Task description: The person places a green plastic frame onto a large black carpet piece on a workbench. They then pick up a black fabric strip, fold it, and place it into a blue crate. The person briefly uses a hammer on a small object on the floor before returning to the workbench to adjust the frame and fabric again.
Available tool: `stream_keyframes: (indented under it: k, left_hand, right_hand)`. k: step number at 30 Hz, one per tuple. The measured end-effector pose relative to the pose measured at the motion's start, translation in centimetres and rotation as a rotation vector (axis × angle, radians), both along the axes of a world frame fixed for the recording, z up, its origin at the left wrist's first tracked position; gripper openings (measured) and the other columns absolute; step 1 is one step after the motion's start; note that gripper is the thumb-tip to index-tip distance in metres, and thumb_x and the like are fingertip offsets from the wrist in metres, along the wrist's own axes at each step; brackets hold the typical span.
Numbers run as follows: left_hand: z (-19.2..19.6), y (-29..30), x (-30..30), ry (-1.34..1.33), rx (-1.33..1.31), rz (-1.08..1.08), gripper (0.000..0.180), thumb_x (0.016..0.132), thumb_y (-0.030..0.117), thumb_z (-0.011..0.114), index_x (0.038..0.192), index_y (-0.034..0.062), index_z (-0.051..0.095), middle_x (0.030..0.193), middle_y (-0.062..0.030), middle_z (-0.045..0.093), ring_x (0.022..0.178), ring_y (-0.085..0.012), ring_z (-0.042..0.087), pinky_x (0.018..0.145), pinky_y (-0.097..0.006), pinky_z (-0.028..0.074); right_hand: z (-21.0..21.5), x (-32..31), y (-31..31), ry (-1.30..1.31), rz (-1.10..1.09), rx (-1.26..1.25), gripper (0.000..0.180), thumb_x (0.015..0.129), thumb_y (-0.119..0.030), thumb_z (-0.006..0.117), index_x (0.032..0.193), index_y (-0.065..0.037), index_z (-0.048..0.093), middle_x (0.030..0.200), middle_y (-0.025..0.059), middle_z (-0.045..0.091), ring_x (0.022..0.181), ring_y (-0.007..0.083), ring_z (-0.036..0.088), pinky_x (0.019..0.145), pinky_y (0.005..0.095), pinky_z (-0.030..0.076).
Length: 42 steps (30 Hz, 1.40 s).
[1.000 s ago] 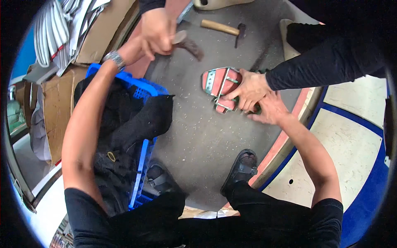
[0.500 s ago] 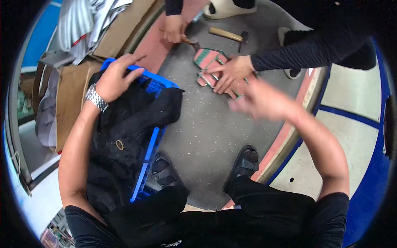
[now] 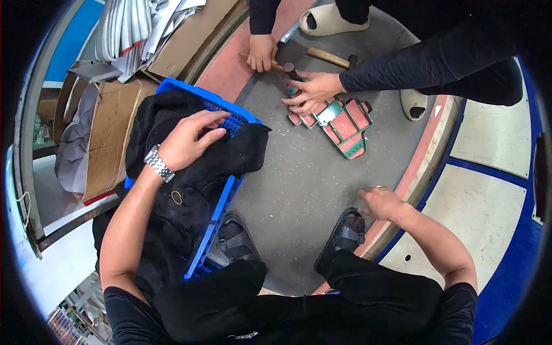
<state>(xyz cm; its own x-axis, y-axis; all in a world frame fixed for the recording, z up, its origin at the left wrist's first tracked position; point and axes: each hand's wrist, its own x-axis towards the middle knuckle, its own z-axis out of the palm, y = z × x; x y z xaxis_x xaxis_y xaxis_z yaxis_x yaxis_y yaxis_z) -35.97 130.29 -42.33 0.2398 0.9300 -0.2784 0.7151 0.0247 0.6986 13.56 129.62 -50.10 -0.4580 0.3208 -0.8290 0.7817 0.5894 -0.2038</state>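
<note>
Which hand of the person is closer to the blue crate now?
Left. The left hand rests on the black cloth draped over the blue crate. The right hand is apart from it, beside the right sandal.

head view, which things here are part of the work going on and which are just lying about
In the work:
- left hand resting on the black cloth
- blue crate under the cloth
- right hand, empty, low over the floor

Lying about, or with the other person:
- red and green pads under another person's hand
- spare hammer
- cardboard box
- pale slipper
</note>
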Motion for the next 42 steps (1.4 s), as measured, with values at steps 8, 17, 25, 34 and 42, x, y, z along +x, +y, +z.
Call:
stream_keyframes:
  k: [8, 17, 25, 34, 42]
  left_hand:
    - [-0.1, -1.1, 0.9, -0.022, 0.037, -0.014, 0.033, 0.097, 0.014, 0.066, 0.128, 0.0021, 0.064, 0.118, -0.0152, 0.068, 0.105, -0.0273, 0.068, 0.093, -0.037, 0.054]
    - [-1.2, -2.7, 1.2, -0.079, 0.006, -0.043, 0.035, 0.097, 0.021, 0.067, 0.127, 0.003, 0.065, 0.11, -0.0175, 0.071, 0.101, -0.031, 0.07, 0.09, -0.04, 0.055]
    - [-1.8, -3.0, 1.7, -0.049, 0.041, -0.13, 0.033, 0.099, 0.02, 0.065, 0.126, 0.0013, 0.065, 0.11, -0.0178, 0.07, 0.102, -0.0295, 0.07, 0.09, -0.04, 0.055]
    - [-1.5, -3.8, 1.8, -0.072, 0.003, -0.126, 0.033, 0.099, 0.021, 0.064, 0.125, 0.0021, 0.065, 0.109, -0.0178, 0.071, 0.102, -0.0311, 0.069, 0.09, -0.041, 0.054]
    - [-1.8, -4.2, 2.1, -0.098, 0.001, -0.131, 0.032, 0.099, 0.022, 0.064, 0.124, 0.0018, 0.066, 0.108, -0.017, 0.07, 0.101, -0.0313, 0.069, 0.09, -0.041, 0.054]
  right_hand:
    - [-1.9, 0.3, 0.0, 0.056, 0.094, 0.045, 0.048, 0.091, -0.036, 0.07, 0.128, -0.006, 0.061, 0.112, 0.0183, 0.07, 0.109, 0.0368, 0.068, 0.097, 0.0476, 0.052]
    - [-2.7, 0.1, 0.2, 0.021, 0.176, 0.064, 0.046, 0.09, -0.036, 0.071, 0.126, -0.008, 0.062, 0.11, 0.0174, 0.071, 0.108, 0.0367, 0.068, 0.096, 0.0483, 0.053]
    - [-1.9, -0.2, 0.3, 0.01, 0.18, 0.074, 0.046, 0.089, -0.036, 0.072, 0.123, -0.006, 0.061, 0.109, 0.0169, 0.07, 0.106, 0.0371, 0.069, 0.094, 0.0489, 0.053]
    - [-1.7, -0.4, 0.5, 0.038, 0.202, 0.106, 0.045, 0.091, -0.035, 0.07, 0.126, -0.008, 0.061, 0.11, 0.0163, 0.071, 0.105, 0.0367, 0.069, 0.093, 0.0488, 0.054]
    - [-0.5, -1.7, 1.4, 0.01, 0.184, 0.109, 0.049, 0.091, -0.036, 0.07, 0.13, -0.008, 0.06, 0.113, 0.0164, 0.07, 0.107, 0.0363, 0.068, 0.094, 0.0484, 0.054]
